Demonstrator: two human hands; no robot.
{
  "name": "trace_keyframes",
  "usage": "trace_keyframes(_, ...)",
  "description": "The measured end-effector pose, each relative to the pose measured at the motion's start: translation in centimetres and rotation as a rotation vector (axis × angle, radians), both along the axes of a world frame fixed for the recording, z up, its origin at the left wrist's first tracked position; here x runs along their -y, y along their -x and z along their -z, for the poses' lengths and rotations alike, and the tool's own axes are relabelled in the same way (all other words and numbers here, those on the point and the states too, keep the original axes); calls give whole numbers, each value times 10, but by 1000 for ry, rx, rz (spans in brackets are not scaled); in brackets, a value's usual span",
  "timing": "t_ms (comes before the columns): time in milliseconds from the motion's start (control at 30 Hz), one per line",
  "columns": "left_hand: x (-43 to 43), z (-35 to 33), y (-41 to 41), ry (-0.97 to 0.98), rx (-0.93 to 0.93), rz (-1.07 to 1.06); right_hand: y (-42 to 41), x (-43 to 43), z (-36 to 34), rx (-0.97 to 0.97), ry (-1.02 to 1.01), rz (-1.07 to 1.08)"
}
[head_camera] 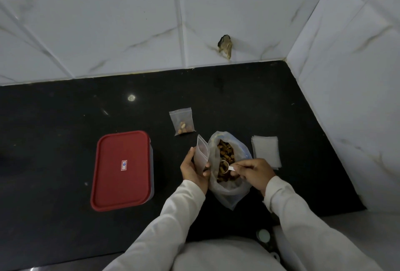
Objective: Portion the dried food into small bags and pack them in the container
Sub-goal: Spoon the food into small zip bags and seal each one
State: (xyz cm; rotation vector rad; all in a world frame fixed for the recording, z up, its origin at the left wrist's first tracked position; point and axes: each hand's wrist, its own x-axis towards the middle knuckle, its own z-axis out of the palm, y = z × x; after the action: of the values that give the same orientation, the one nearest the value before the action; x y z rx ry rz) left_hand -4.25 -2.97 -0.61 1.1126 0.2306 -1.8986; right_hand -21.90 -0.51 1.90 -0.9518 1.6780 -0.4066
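Note:
A large clear bag (229,188) of brown dried food lies open on the black counter. My right hand (253,173) pinches the handle of a small white scoop (226,166) that sits loaded inside the bag's mouth. Just left of the bag, my left hand (192,171) grips a small empty zip bag (201,153) and holds it upright with its mouth open. One small zip bag (183,121) with a portion of food lies farther back. The container (122,171) with its red lid on stands to the left.
A stack of flat empty zip bags (266,150) lies right of the large bag. White tiled walls (346,76) close off the back and right sides of the counter (65,119). A chipped hole (225,46) marks the back wall.

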Motion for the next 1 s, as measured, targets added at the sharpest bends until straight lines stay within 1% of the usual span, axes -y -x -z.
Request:
trace_keyframes(133,1,-4,-2,33,14,9,5,-3,-4,69,-27,99)
trace_keyframes(367,4,-4,-4,84,18,18,16,-9,-16,70,0,169)
trace_keyframes(600,7,0,-5,129,39,32,10,-6,-60,174,189,238)
trace_keyframes(733,8,2,-5,157,58,25,-9,-1,-85,200,276,187)
trace_keyframes(800,8,1,-4,164,72,25,-17,2,-89,132,335,102)
trace_keyframes(1000,7,-3,-5,164,81,34,-35,3,-83,-221,613,-105)
